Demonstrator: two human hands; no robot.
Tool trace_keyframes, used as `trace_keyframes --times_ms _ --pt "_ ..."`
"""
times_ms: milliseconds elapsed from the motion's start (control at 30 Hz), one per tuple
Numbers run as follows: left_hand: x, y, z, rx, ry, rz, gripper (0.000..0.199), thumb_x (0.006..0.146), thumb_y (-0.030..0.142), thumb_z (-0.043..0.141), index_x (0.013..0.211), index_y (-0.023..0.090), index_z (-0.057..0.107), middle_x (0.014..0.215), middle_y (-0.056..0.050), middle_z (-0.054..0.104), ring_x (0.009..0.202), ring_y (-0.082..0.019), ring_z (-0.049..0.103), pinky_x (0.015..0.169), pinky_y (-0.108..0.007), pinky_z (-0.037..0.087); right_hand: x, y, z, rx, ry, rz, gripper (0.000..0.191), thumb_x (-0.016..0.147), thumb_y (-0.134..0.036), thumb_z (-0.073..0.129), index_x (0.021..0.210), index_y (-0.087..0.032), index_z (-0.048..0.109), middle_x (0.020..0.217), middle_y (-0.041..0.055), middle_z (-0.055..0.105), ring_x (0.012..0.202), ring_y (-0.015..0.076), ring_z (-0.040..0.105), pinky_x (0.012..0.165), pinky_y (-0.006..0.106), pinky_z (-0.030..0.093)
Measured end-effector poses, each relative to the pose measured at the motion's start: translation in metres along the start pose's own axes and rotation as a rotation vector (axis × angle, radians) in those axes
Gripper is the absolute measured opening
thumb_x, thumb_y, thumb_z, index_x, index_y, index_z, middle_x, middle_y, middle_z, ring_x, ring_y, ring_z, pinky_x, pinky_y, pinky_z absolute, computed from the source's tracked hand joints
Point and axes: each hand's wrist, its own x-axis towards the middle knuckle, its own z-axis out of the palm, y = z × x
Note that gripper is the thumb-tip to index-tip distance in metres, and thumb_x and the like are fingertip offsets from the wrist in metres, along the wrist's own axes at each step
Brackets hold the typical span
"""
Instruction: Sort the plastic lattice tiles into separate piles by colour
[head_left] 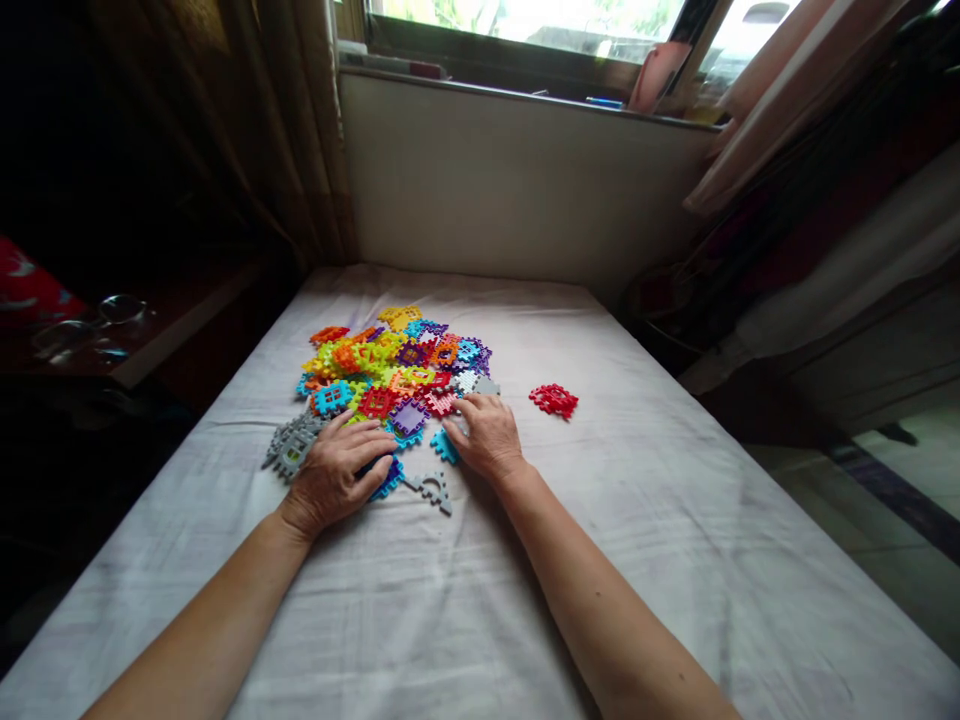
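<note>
A heap of colourful interlocking plastic pieces point(379, 402) lies on the cloth-covered table. My left hand point(341, 470) rests over its near left edge with fingers spread, on top of dark blue and light blue pieces. Grey pieces point(289, 447) lie just left of that hand. My right hand point(486, 432) is at the heap's near right side, fingers bent over a light blue piece point(444, 446) and pale pieces; what its fingertips touch is too small to tell. Between the hands sits a grey curved piece point(435, 490). Red pieces point(554, 400) lie apart on the right.
The table point(637, 500) has a wrinkled light cloth and meets a wall below a window. At the left, glasses point(120, 310) rest on a dark surface beside a curtain. Clothes hang at the right.
</note>
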Motion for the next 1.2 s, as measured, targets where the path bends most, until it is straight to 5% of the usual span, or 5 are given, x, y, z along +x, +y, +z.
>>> trace_keyframes --times_ms 133,433,633,800,1200 --pt "-0.001 0.000 0.000 -0.021 0.027 -0.025 0.027 0.092 0.033 0.052 0.108 0.025 0.073 0.103 -0.002 0.078 0.106 -0.021 0.070 0.114 -0.048 0.036 0.009 -0.019 0.000 -0.075 -0.044 0.084 0.040 0.088 -0.048 0.064 0.116 -0.021 0.068 0.125 0.0111 0.065 0.113 0.0287 0.054 0.092 0.040 0.039" --pt "-0.003 0.000 -0.001 -0.051 0.094 -0.031 0.024 0.092 0.029 0.054 0.105 0.026 0.073 0.100 -0.001 0.078 0.105 -0.020 0.070 0.114 -0.048 0.039 0.009 -0.020 0.002 -0.003 -0.034 0.170 0.021 0.086 -0.038 0.063 0.099 -0.023 0.069 0.107 0.0082 0.069 0.103 0.0258 0.057 0.085 0.037 0.040" --pt "0.000 0.001 -0.004 -0.024 0.169 -0.037 0.021 0.092 0.028 0.054 0.101 0.024 0.073 0.097 -0.001 0.078 0.099 -0.020 0.072 0.112 -0.047 0.042 0.011 0.024 -0.025 0.187 -0.034 0.219 0.025 0.078 -0.035 0.071 0.100 -0.024 0.070 0.105 0.0040 0.072 0.100 0.0221 0.063 0.088 0.033 0.045" --pt "0.001 0.002 -0.006 -0.016 0.178 -0.047 0.022 0.092 0.029 0.053 0.099 0.024 0.073 0.096 -0.001 0.079 0.098 -0.020 0.072 0.112 -0.047 0.042 0.008 0.073 -0.042 0.076 0.132 0.465 0.031 0.079 -0.035 0.069 0.106 -0.021 0.071 0.107 0.0085 0.072 0.102 0.0245 0.063 0.091 0.035 0.046" --pt "-0.001 -0.002 -0.005 -0.016 0.136 -0.107 0.025 0.091 0.031 0.051 0.099 0.026 0.075 0.098 -0.002 0.079 0.100 -0.022 0.072 0.109 -0.046 0.045 -0.012 0.129 -0.029 -0.055 0.339 0.735 0.034 0.078 -0.034 0.067 0.110 -0.022 0.071 0.113 0.0127 0.066 0.106 0.0300 0.055 0.092 0.044 0.042"
